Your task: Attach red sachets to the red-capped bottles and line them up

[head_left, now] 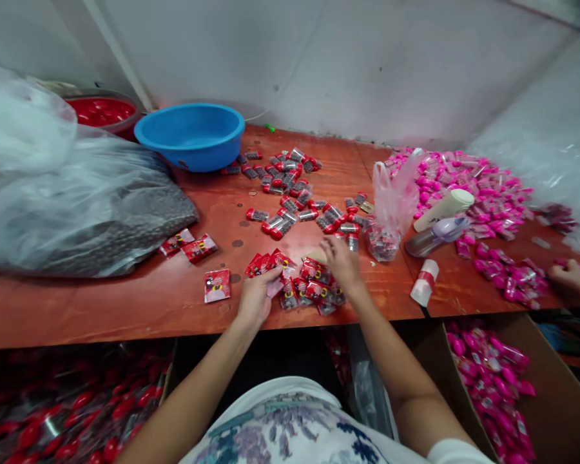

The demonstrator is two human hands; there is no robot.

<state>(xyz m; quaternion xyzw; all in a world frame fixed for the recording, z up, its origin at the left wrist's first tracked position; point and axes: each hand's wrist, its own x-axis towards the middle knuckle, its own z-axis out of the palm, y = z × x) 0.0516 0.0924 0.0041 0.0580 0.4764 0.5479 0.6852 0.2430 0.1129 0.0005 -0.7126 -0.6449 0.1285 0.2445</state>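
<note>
Wooden table (125, 303), red sachets (314, 290) heaped near its front edge
Clear bag of dark granules (101, 219) at left, blue basin (189, 135) behind, red-capped vials (285, 193) scattered mid-table. Left hand (257, 298) curled, pinching one sachet at heap's left; right hand (341, 261) spread flat on heap's far side. Sachets judged light, thin, glossy, likely slippery: take by a sealed edge

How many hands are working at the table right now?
3. Left hand and right hand on the red packets at the front edge; a co-worker's hand far right by the pink packets. More may be out of view.
</note>
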